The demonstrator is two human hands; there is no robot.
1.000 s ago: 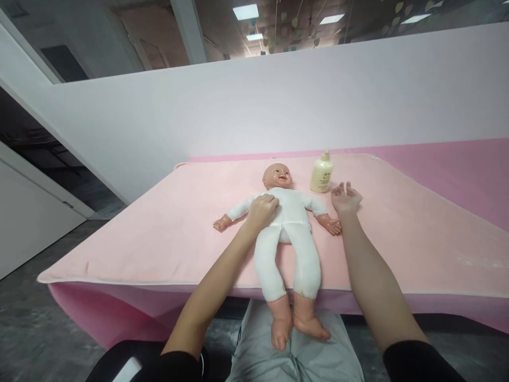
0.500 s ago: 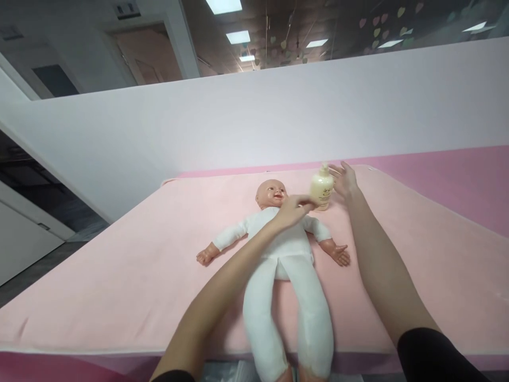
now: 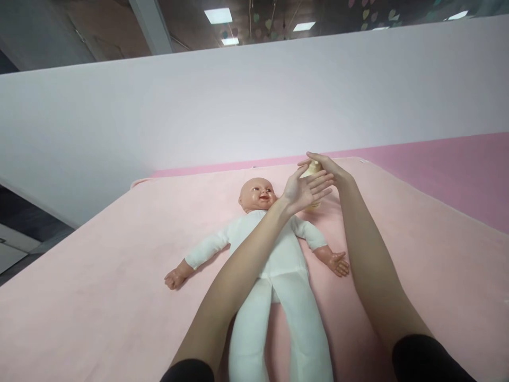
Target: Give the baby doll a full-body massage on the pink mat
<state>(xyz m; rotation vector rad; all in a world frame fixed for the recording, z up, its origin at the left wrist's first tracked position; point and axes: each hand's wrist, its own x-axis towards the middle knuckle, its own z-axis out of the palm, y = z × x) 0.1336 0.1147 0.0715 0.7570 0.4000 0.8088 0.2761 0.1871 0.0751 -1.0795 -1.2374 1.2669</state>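
A baby doll [image 3: 262,249] in a white cloth suit lies on its back, head toward the wall and arms spread. Beside its head stands a pale yellow pump bottle [image 3: 315,166], mostly hidden behind my hands. My left hand [image 3: 307,190] is held palm up in front of the bottle, its fingers stretched out and apart. From the right, my right hand [image 3: 331,166] reaches over the pump top with its fingers extended. Whether it touches the pump cannot be made out. My left forearm crosses over the doll's body.
A pink padded sheet [image 3: 131,254] covers the table under the doll. Behind it rises a white partition wall [image 3: 222,111] with a pink surface [image 3: 449,170] at right. Ceiling lights [image 3: 218,16] show above the wall.
My left hand has left the side of the bottle and turned palm up with fingers spread. My right hand has moved left over the pump top. The view has shifted closer.
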